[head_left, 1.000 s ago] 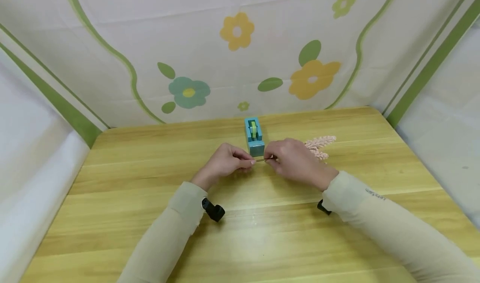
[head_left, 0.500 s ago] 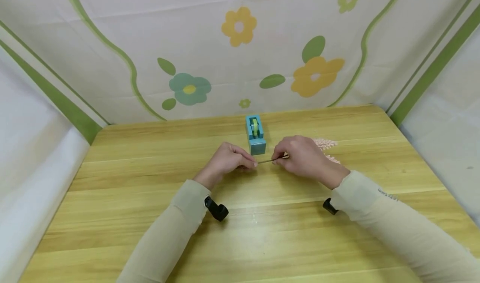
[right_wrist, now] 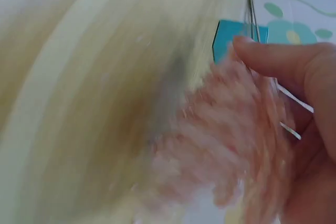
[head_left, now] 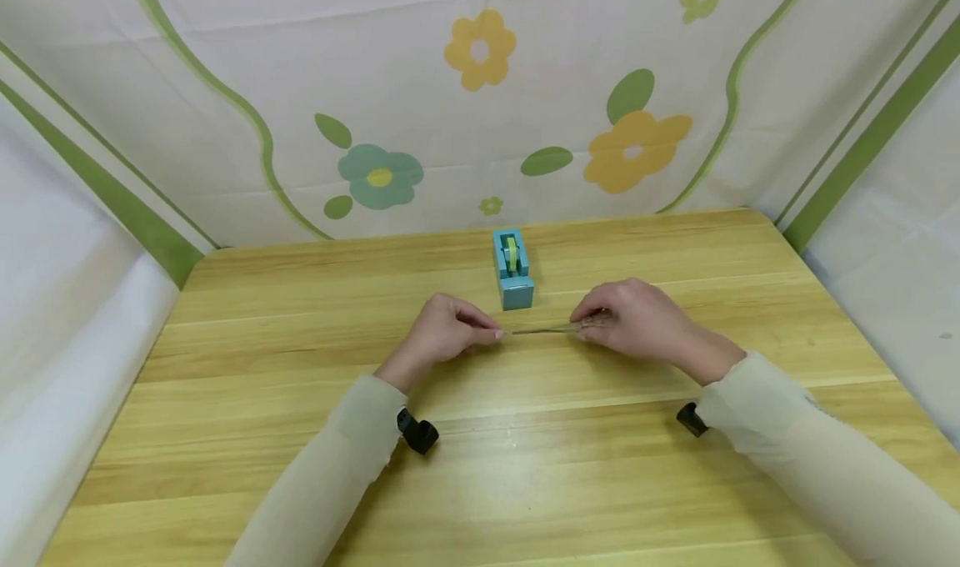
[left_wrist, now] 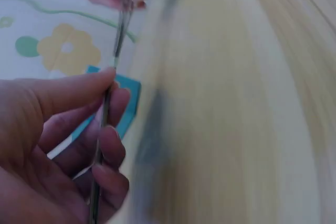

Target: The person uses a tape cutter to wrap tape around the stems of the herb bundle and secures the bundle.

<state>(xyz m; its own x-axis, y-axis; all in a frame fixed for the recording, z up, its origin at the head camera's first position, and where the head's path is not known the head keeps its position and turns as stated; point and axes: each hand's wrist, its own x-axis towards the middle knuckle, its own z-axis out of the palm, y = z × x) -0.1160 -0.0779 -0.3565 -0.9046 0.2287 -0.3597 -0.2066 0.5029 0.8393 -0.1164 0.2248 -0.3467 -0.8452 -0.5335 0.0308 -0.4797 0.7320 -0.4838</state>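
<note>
A bunch of thin stems (head_left: 543, 330) with fluffy pink flower heads (right_wrist: 220, 129) stretches between both hands, over the table. My left hand (head_left: 442, 333) pinches the stem ends between thumb and fingers; the left wrist view shows a dark stem (left_wrist: 105, 108) running down across its fingers. At the other end, my right hand (head_left: 637, 321) holds the stems near the flower heads, its thumb lying over them in the right wrist view. From the head camera the right hand mostly hides the pink heads. Just beyond the hands stands a blue tape dispenser (head_left: 517, 293) with a yellow-green roll.
The wood-grain table (head_left: 480, 484) spreads beneath both arms. Behind its far edge hangs a pale curtain (head_left: 285, 67) printed with flowers, and white cloth closes off both sides. Black wrist cameras are strapped at each cuff.
My right hand has moved right, away from the left, so a longer stretch of stem shows between them. The pink heads, earlier visible beyond the right hand, are now mostly hidden in the head view.
</note>
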